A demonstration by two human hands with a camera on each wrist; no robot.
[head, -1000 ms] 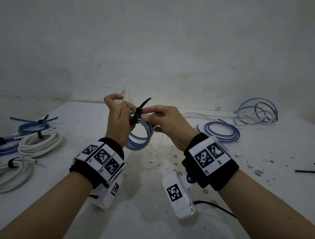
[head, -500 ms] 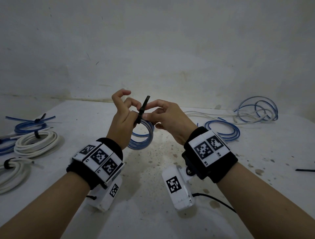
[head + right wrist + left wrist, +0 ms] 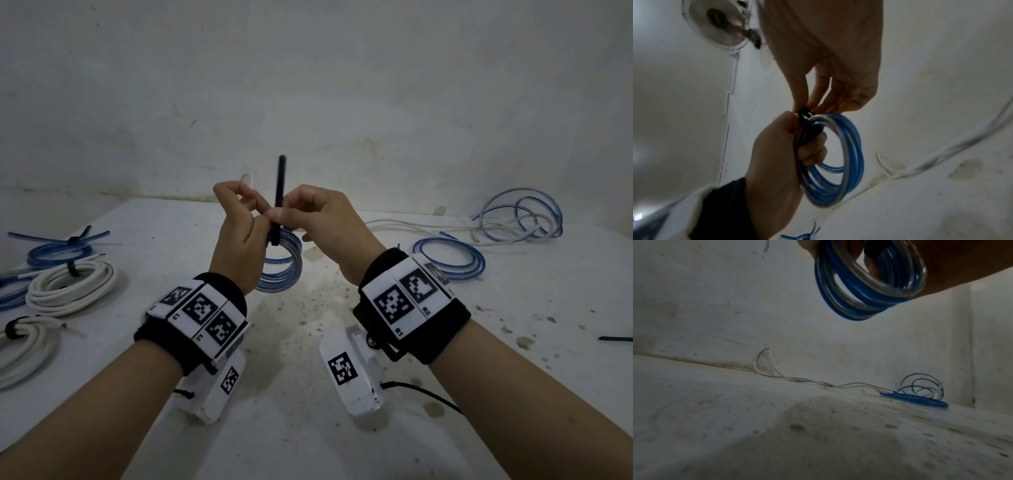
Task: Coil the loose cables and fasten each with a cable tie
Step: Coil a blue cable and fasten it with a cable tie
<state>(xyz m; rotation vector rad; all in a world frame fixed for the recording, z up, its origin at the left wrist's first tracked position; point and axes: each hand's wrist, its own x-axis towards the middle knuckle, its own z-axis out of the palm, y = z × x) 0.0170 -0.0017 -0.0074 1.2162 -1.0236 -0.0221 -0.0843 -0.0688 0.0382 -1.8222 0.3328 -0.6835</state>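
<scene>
Right now the left hand [image 3: 239, 236] grips a blue coil [image 3: 284, 270] held up above the white table [image 3: 308, 428], fingers curled round its top. The right hand [image 3: 322, 219] pinches the black cable tie [image 3: 279, 192] wrapped there, its tail standing straight up. Tied white and blue coils [image 3: 68, 284] lie far left; loose cables [image 3: 520, 219] sit far right.

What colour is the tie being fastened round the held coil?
Black. The cable tie stands up from the blue and clear coil between both hands; the head view shows it best.
</scene>
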